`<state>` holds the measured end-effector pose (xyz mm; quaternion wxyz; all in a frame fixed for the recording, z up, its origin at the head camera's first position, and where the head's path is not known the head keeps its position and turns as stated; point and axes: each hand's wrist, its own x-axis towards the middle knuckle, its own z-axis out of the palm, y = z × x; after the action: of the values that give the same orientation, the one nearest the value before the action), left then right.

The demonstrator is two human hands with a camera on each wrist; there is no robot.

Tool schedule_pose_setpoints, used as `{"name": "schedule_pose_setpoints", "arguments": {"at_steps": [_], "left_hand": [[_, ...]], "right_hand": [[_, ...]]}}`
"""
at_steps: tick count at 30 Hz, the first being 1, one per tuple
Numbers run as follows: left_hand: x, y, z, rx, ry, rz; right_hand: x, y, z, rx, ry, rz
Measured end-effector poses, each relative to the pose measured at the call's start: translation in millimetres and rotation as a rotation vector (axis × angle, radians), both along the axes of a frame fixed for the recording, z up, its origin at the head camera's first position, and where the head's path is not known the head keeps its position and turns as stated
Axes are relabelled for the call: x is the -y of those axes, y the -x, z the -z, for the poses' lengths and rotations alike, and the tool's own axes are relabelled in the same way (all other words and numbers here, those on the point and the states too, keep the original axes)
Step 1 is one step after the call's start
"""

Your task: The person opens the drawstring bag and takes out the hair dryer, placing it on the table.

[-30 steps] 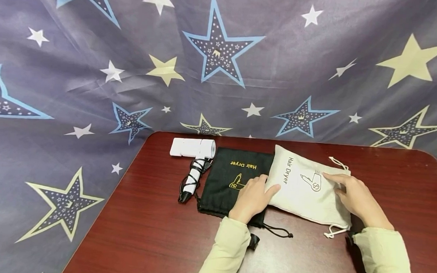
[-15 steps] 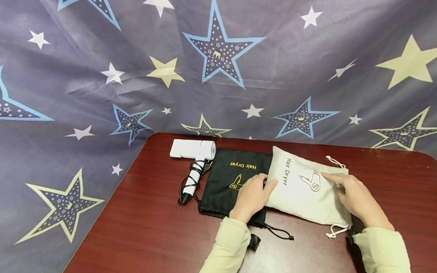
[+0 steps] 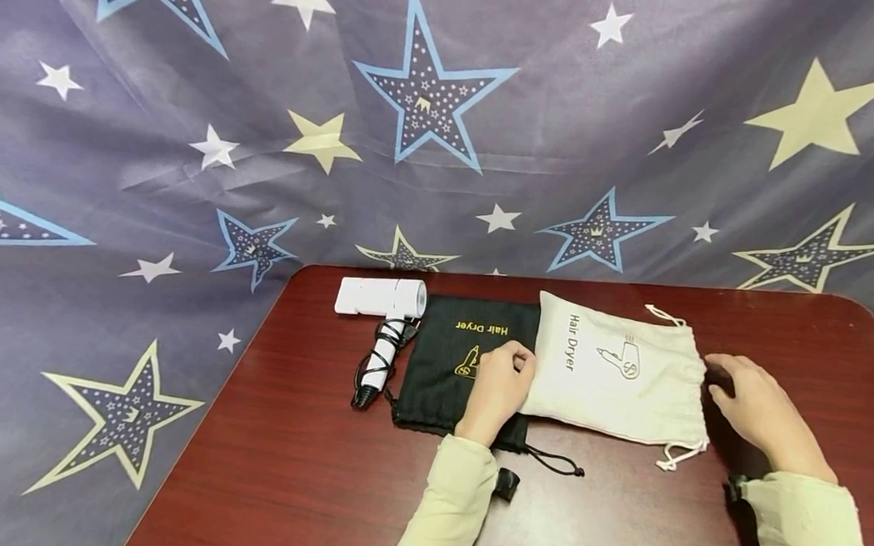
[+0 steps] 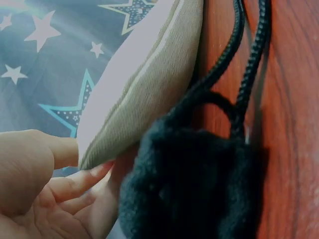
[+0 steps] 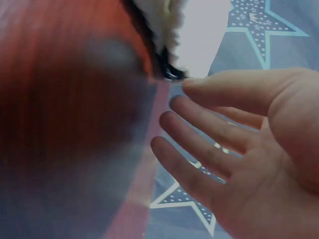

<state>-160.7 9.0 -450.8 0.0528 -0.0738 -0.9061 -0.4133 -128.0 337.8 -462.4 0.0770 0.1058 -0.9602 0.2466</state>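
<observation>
A cream drawstring bag [image 3: 602, 400] printed "Hair Dryer" lies flat, its left end next to or over the edge of a black drawstring bag [image 3: 447, 349]. My left hand [image 3: 500, 390] pinches the cream bag's left edge between thumb and fingers; in the left wrist view the bag's rim [image 4: 134, 109] sits between them. Off the gathered mouth end, my right hand [image 3: 762, 414] hovers with its fingers spread and relaxed. In the right wrist view nothing lies in the palm of that hand [image 5: 239, 154].
Left of the black bag lies a white hair dryer [image 3: 384, 328], its black cord wound round the handle. Cords [image 3: 561, 463] of the black bag trail over the reddish-brown table [image 3: 304, 482]. A star-patterned cloth [image 3: 441, 198] hangs behind the table's back edge.
My right hand has left the top of the cream bag and moved right, beyond its mouth end. My left thumb has come off the bag's face to pinch its edge.
</observation>
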Motion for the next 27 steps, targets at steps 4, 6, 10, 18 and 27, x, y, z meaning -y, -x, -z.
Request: {"name": "schedule_pose_setpoints", "arguments": {"at_steps": [4, 6, 10, 18, 27], "left_hand": [[-1.5, 1.3, 0.4, 0.011, 0.002, 0.019], [-2.0, 3.1, 1.3, 0.020, 0.005, 0.025], [-1.7, 7.6, 4.0, 0.055, -0.006, 0.034], [0.1, 13.7, 10.9, 0.104, -0.042, 0.046], [-1.2, 16.8, 14.1, 0.101, -0.073, 0.025]], "right_hand": [[-1, 2.7, 4.3, 0.063, -0.037, -0.011], [-1, 4.0, 5.7, 0.073, -0.032, -0.012], [-1, 5.6, 7.1, 0.077, -0.008, 0.005], [-5, 3.5, 11.6, -0.009, 0.047, -0.010], [-4, 6.4, 9.6, -0.004, 0.069, -0.045]]}}
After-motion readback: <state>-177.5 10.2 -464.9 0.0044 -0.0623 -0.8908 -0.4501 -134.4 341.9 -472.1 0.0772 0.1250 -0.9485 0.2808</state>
